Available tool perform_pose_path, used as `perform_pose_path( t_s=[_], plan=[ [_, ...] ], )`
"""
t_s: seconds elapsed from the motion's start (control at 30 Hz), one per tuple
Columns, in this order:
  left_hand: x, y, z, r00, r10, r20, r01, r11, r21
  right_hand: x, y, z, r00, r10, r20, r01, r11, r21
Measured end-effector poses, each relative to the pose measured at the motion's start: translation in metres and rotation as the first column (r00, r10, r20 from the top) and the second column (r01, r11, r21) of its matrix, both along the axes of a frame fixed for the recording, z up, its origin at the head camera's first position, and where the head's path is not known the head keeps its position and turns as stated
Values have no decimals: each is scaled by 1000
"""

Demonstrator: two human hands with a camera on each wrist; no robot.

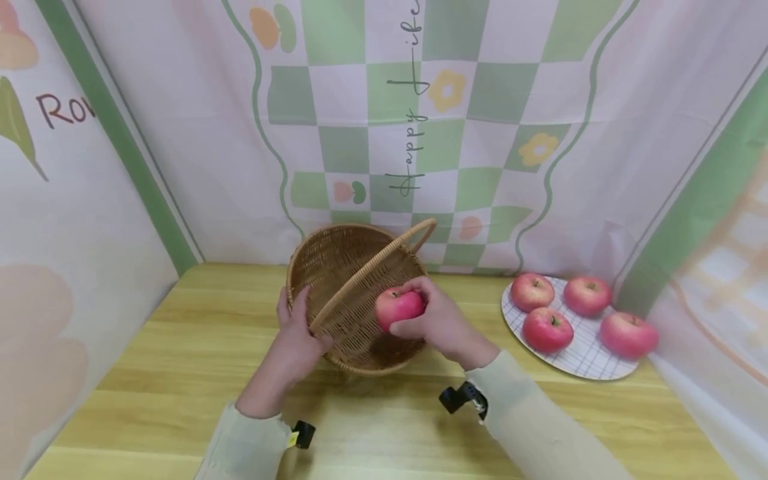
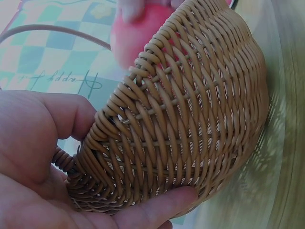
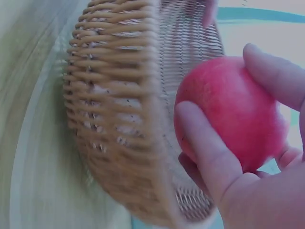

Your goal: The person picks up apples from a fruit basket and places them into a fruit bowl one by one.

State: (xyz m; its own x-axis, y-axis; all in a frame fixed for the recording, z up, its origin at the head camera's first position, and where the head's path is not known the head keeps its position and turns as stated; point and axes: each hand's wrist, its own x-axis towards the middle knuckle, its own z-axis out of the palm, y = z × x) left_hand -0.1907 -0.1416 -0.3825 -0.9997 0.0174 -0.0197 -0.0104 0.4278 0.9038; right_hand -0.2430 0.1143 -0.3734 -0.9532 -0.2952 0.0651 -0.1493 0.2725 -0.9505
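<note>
A round wicker basket (image 1: 336,267) with an arched handle stands tilted on the table, its opening facing the person. My left hand (image 1: 297,343) grips the basket's rim beside the foot of the handle; in the left wrist view, its thumb and fingers lie on either side of the woven wall (image 2: 190,105). My right hand (image 1: 444,323) holds a red apple (image 1: 397,310) over the right part of the basket's opening. In the right wrist view, fingers and thumb curl round the apple (image 3: 228,114), close to the rim (image 3: 155,119).
At the right, an oval checked plate (image 1: 585,365) bears several red apples (image 1: 547,330). The wooden table (image 1: 174,360) meets a printed cloth backdrop (image 1: 336,87) right behind the basket. Cloth walls (image 1: 120,200) also stand at the left and right.
</note>
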Motion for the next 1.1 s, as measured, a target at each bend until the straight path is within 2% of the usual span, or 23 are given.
perform_pose_path(
  t_s=[0.1,0.23,0.33,0.5,0.63,0.73,0.8,0.87,0.9,0.97,1.03,1.07,1.1],
  plan=[
    [0,0,0,1000,-13,15,13,1000,15,9,25,2,1000,12,24,-10,998,-63],
    [1,-2,0,1000,-16,16,15,999,31,26,65,7,1000,1,-4,-1,1000,-20],
    [1,-3,1,1000,-18,12,18,999,26,40,99,10,996,-48,-76,53,996,67],
    [1,-2,1,1000,-18,9,18,1000,10,61,163,9,976,-158,-150,174,979,102],
    [1,0,1,1000,-23,11,23,1000,12,74,215,2,972,-218,-88,210,974,-89],
    [1,0,1,1000,-20,14,20,1000,11,75,247,-7,969,-243,-48,224,942,-251],
    [2,-1,1,1000,-18,16,18,1000,10,75,262,-14,956,-288,-45,271,935,-229],
    [2,-1,0,1000,-17,19,17,1000,9,73,274,-23,936,-345,-72,336,935,-114],
    [2,-1,-1,1000,-17,20,17,1000,8,73,277,-27,923,-369,-106,368,929,-32],
    [2,-1,-1,1000,-19,23,19,1000,11,71,281,-34,898,-397,-192,422,899,114],
    [2,-2,-2,1000,-20,23,20,1000,17,69,283,-38,870,-393,-299,462,862,209],
    [1,-2,-2,1000,-20,23,20,1000,21,67,282,-40,865,-373,-337,455,865,213],
    [1,-2,-2,1000,-20,23,19,1000,24,65,281,-41,849,-352,-393,464,853,239]
  ],
)
